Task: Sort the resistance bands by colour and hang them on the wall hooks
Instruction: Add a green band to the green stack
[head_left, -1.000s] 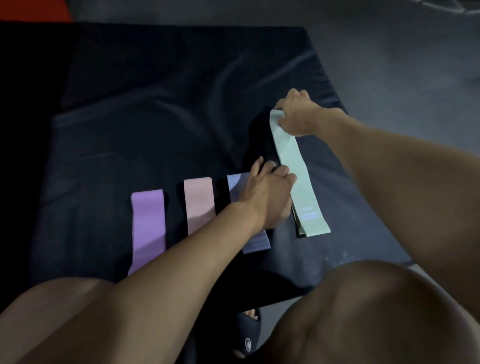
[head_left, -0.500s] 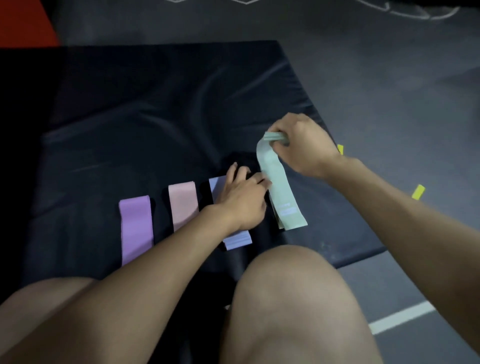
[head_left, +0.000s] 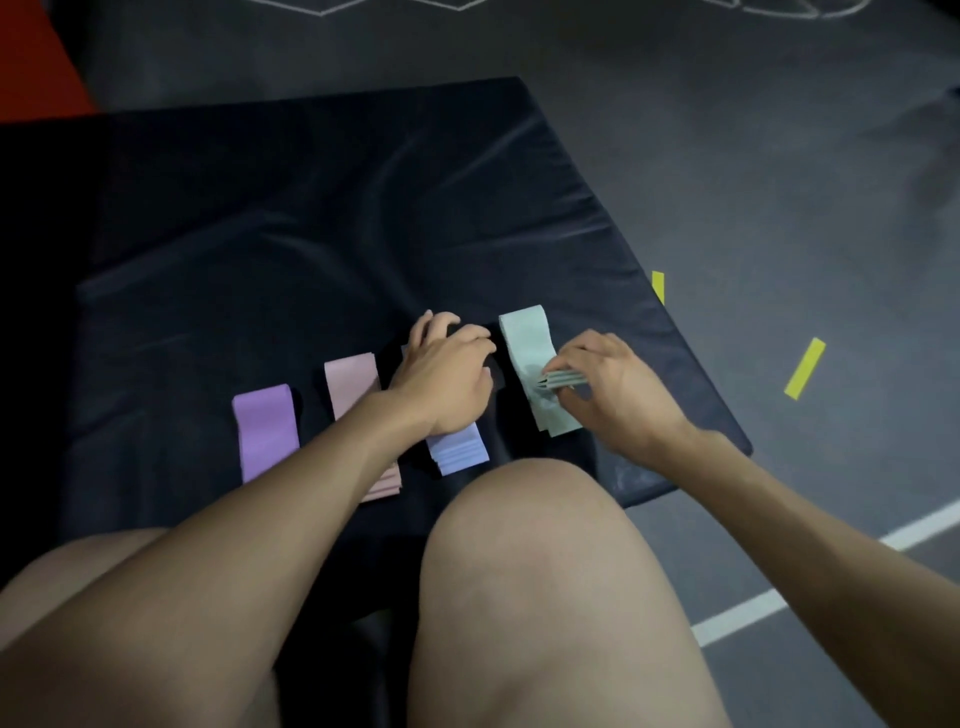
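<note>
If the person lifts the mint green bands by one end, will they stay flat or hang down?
Probably they hang down: the mint green bands look thin and already fold over where the right hand pinches them. They seem light. Several layers show at the folded edge, so some may slip apart.

Four bands (head_left: 524, 343) side by side on mat (head_left: 311, 208), knees nearer.
</note>
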